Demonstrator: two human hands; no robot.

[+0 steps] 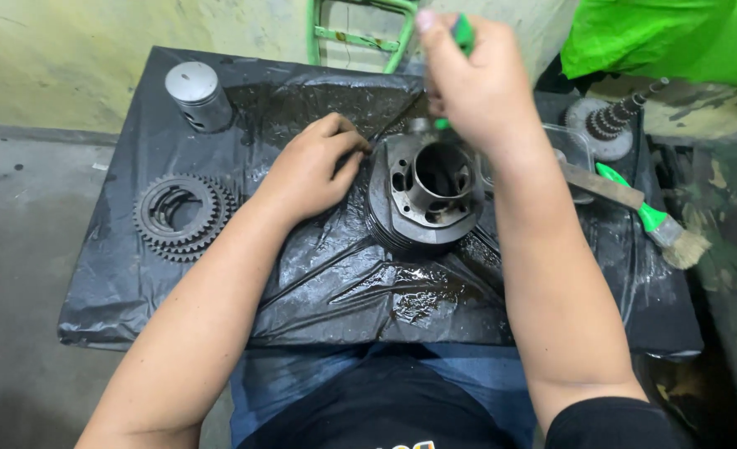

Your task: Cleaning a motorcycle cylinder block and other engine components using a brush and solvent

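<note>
Head view: left hand (309,170) fingers curled, bracing finned engine cylinder (425,195) at centre of wet black plastic sheet (319,283). Right hand (472,79) above cylinder, fingers clenched round green-handled tool (463,33). Gear cluster (181,216) left, piston (198,96) far left, paintbrush (655,220) right.

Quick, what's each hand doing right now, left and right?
Left hand: fingers curled, resting on the wet black sheet against the engine cylinder; holding nothing that shows.
Right hand: closed on a green-handled tool above the cylinder.
</note>
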